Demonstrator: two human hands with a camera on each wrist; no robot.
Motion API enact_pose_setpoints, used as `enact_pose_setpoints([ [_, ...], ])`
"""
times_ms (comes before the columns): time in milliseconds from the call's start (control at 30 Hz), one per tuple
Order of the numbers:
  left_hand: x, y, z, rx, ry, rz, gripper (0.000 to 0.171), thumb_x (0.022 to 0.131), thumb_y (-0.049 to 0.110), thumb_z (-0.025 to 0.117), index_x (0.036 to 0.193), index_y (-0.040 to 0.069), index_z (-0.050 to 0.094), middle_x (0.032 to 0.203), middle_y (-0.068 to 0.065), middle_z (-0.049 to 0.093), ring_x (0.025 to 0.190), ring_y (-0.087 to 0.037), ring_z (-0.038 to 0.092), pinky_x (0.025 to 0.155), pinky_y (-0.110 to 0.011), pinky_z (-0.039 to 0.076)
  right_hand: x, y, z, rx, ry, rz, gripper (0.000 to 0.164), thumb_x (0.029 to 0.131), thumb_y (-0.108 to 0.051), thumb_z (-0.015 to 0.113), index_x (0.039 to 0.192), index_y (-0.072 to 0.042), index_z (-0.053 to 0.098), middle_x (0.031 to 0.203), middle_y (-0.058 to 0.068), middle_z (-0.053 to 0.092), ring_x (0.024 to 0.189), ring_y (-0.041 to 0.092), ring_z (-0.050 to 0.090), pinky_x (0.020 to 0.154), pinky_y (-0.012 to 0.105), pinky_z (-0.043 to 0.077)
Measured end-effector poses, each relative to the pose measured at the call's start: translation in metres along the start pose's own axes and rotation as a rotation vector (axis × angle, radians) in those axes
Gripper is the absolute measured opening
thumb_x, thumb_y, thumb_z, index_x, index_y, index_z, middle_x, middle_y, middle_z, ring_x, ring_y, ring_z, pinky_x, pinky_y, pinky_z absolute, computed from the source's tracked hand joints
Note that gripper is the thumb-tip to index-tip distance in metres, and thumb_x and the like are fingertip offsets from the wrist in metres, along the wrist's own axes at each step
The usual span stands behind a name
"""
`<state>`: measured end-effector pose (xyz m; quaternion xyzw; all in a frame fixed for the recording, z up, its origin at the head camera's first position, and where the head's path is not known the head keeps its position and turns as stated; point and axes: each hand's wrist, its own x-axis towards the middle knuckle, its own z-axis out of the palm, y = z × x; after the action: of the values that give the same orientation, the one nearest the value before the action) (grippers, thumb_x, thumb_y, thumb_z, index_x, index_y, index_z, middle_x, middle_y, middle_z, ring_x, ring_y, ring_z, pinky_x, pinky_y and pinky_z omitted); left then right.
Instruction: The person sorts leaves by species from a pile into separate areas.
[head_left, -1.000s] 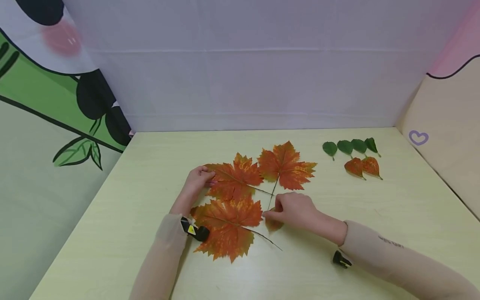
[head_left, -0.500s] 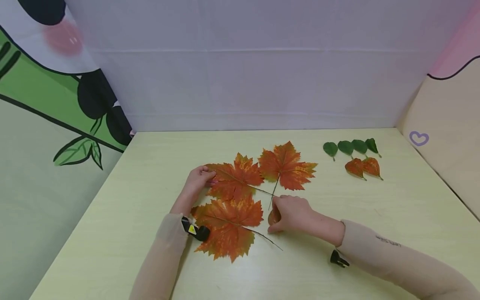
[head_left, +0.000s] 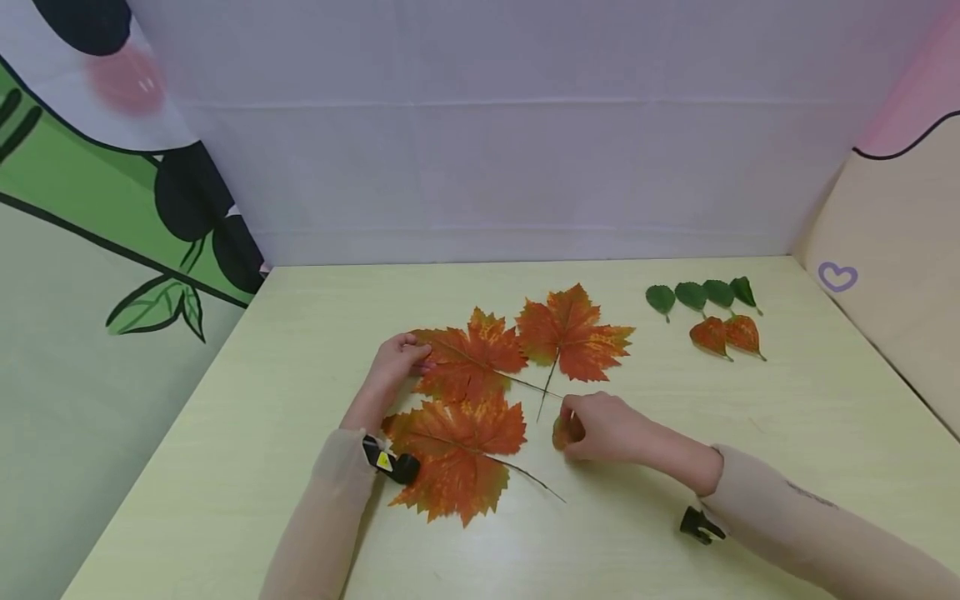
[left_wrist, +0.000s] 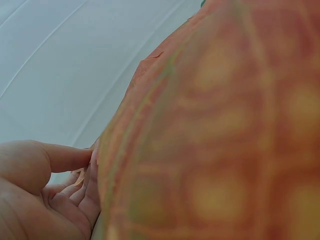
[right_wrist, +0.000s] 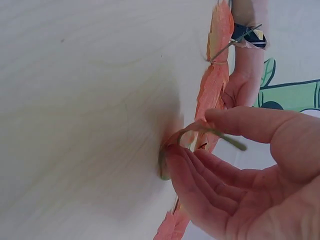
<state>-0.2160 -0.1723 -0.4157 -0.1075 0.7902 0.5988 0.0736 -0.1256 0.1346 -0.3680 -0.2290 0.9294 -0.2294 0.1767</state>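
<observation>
My left hand (head_left: 393,360) pinches the left tip of an orange maple leaf (head_left: 474,354) between thumb and fingers. In the left wrist view, a blurred orange leaf (left_wrist: 215,135) fills the right side. A second maple leaf (head_left: 576,333) lies to its upper right, and a third maple leaf (head_left: 465,450) lies below, partly under my left wrist. Right of their stems, my right hand (head_left: 611,427) holds a small orange-green leaf (head_left: 565,432) close over the table. The right wrist view shows this leaf bent between thumb and fingers, its green stem (right_wrist: 232,140) sticking out past the thumb.
At the back right of the pale wooden table (head_left: 810,433), several small green leaves (head_left: 691,294) lie in a row. Two small orange leaves (head_left: 708,333) sit just below them. A pale cloth wall (head_left: 525,183) rises behind the table.
My right hand has curled its fingers around the small leaf and drawn it slightly right, away from the lower maple leaf. The left hand and the maple leaves stay in place.
</observation>
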Motion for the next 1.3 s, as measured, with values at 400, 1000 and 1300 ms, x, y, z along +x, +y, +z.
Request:
enact_pose_setpoints([
  [400, 0.0, 0.0, -0.001, -0.009, -0.006, 0.0, 0.02, 0.092, 0.014, 0.052, 0.105, 0.002, 0.042, 0.08, -0.003, 0.058, 0.061, -0.008, 0.062, 0.065, -0.022, 0.051, -0.013, 0.016, -0.015, 0.001, 0.089, 0.021, 0.016, 0.075, 0.0, 0.06, 0.088, -0.009, 0.059, 0.076, -0.001, 0.06, 0.068, 0.011, 0.053, 0.061, 0.026, 0.043],
  [1000, -0.002, 0.001, -0.003, -0.033, -0.011, -0.002, 0.016, 0.092, 0.013, 0.052, 0.099, 0.004, 0.042, 0.074, 0.0, 0.059, 0.06, -0.008, 0.061, 0.063, -0.022, 0.051, -0.02, 0.067, -0.043, 0.026, 0.224, 0.149, 0.019, 0.078, -0.001, 0.058, 0.098, -0.001, 0.058, 0.083, 0.008, 0.063, 0.067, 0.016, 0.055, 0.058, 0.027, 0.044],
  [1300, -0.003, 0.003, -0.002, -0.025, -0.017, 0.001, 0.016, 0.092, 0.013, 0.052, 0.101, 0.003, 0.042, 0.077, -0.002, 0.058, 0.061, -0.008, 0.061, 0.063, -0.022, 0.051, -0.015, 0.098, -0.055, 0.084, 0.317, 0.222, 0.024, 0.081, -0.005, 0.057, 0.103, 0.004, 0.056, 0.089, 0.017, 0.062, 0.072, 0.022, 0.057, 0.058, 0.027, 0.045],
])
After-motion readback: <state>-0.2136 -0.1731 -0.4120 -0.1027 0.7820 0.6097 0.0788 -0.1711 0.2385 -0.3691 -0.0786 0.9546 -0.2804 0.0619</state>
